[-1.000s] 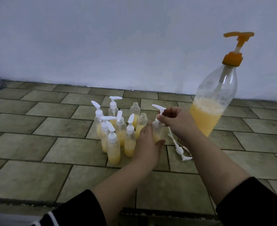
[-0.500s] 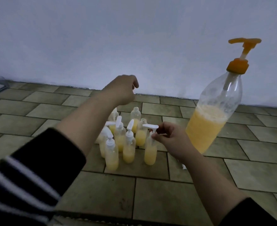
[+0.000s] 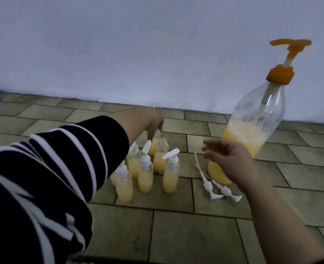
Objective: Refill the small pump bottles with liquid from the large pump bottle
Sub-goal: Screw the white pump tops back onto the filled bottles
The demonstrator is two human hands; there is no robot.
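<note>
The left hand [image 3: 149, 121] reaches over the cluster of small pump bottles [image 3: 148, 168] and its fingertips come down on the neck of a back bottle [image 3: 154, 143] at the cluster's 12 o'clock; the fingers curl downward around that neck, though blur keeps me from telling how firmly they pinch it. Its striped sleeve [image 3: 52, 168] fills the lower left and hides the bottles at the cluster's 9 o'clock side. The right hand [image 3: 231, 159] hangs in the air with fingers loosely spread and holds nothing, in front of the lower body of the large pump bottle [image 3: 252, 134]. That bottle stands at 3 o'clock from the cluster, well under half full of yellow liquid, orange pump head [image 3: 290, 43] on top. One open bottle [image 3: 161, 155] without a pump stands beside the one being touched (its neck is bare). The front bottles carry white pumps and yellow liquid. Two loose white pumps [image 3: 218, 189] lie on the tiled floor [image 3: 186, 235] between the cluster and the large bottle, at about 5 o'clock from the cluster, tubes pointing away toward the wall [image 3: 138, 44].
</note>
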